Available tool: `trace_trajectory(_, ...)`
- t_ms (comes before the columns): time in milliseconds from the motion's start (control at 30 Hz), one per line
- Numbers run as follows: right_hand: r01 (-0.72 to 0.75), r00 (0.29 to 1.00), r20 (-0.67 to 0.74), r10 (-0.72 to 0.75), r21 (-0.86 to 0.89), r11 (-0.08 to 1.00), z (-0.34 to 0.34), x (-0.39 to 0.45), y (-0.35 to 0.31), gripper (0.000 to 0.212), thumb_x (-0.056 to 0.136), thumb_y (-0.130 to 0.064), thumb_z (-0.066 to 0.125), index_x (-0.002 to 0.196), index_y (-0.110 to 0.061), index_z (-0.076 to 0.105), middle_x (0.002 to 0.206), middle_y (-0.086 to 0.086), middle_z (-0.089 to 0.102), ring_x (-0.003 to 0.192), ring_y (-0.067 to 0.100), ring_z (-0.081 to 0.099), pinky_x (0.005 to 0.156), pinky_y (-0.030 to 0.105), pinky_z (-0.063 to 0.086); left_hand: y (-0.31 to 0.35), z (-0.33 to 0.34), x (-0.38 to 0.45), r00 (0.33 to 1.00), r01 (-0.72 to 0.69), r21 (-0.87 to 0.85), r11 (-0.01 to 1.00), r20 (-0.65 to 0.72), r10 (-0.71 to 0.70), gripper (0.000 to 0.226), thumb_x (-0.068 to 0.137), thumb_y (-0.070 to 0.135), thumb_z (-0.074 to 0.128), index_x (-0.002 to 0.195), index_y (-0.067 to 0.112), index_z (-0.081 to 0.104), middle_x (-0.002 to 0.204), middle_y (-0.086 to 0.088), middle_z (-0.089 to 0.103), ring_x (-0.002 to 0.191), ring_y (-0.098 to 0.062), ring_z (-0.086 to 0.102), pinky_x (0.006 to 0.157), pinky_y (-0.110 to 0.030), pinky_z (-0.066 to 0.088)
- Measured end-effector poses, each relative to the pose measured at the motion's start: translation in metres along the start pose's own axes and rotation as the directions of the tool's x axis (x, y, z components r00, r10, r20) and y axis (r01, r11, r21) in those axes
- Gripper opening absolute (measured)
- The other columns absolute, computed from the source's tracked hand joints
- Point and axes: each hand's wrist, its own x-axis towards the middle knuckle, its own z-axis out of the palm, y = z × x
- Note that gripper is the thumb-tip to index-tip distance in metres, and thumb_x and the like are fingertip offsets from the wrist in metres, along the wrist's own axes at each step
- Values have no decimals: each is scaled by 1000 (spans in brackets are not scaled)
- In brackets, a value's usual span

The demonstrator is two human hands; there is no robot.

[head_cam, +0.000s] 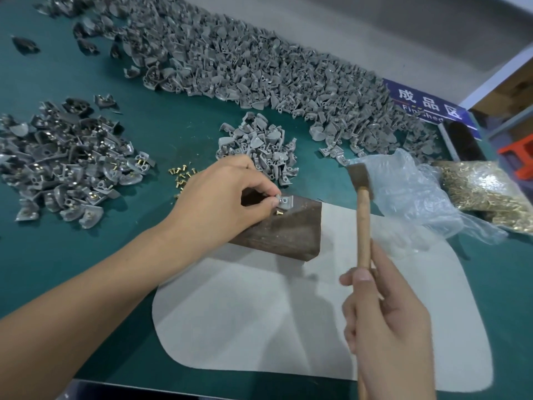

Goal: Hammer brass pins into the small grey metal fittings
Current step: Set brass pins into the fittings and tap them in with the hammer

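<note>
While a blue sign reading "成品区" and, partly hidden, "Finished" lies at the green desk's far edge, the left hand pinches a grey fitting on a dark block. The right hand grips a raised hammer. Brass pins fill a clear bag at right.
</note>
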Motion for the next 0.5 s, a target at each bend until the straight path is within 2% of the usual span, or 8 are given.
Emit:
trace_trajectory(100,23,999,38,-8,-403,915,-13,17,4,41,101,-25,58,142,-21,61,83,-1,64,80,28,65,67,34,44,-1,0,0,1000,0,-4,1000,5,0,7,86,40,76,92,39,79,87,13,60,85,-4,57,72,-35,51)
trace_trajectory(133,37,998,64,-3,-536,843,-16,21,3,37,101,-25,57,136,-16,61,86,-2,61,87,29,64,67,35,43,0,0,0,1000,1,-6,1000,5,-1,7,86,40,76,92,39,78,87,13,60,85,-4,58,72,-34,51)
trace_trajectory(200,44,998,59,2,-764,644,-13,25,-6,35,99,-31,58,133,-24,62,106,3,57,103,30,54,71,38,43,-1,1,0,1000,0,-3,1000,-3,0,6,86,39,75,91,39,78,87,13,59,84,-4,58,71,-32,50)
trace_trajectory(233,72,997,47,-58,-798,598,-10,26,-11,38,96,-33,60,134,-28,63,121,7,53,113,31,47,76,40,43,-1,2,0,1000,-1,2,1000,-10,1,5,86,39,75,91,39,77,88,14,59,84,-4,58,70,-31,49)
trace_trajectory(300,236,958,47,-282,-688,687,3,27,-22,36,93,-30,64,129,-24,70,133,8,52,122,27,44,85,41,48,-3,3,0,1000,3,-7,1000,-25,-3,5,88,35,75,92,36,77,89,15,58,85,-4,59,72,-30,49)
trace_trajectory(333,338,925,61,-375,-583,739,12,29,-28,32,94,-28,64,124,-22,72,131,5,56,121,24,51,86,42,51,-4,2,1,999,9,-22,1000,-33,-10,6,89,32,75,94,33,77,91,15,58,87,-4,60,75,-27,50)
trace_trajectory(400,478,871,145,-469,-472,741,31,35,-35,22,96,-25,66,117,-23,74,119,-2,63,111,23,62,84,47,56,-7,2,3,999,20,-46,999,-50,-22,7,90,26,75,96,27,78,95,15,58,90,-3,60,80,-18,47)
trace_trajectory(500,519,851,254,-460,-537,665,58,45,-42,17,98,-32,69,113,-27,75,104,-8,64,99,20,61,77,42,53,-8,3,5,998,15,-47,999,-66,-18,8,89,23,75,96,23,78,95,13,58,91,-3,60,83,-18,48)
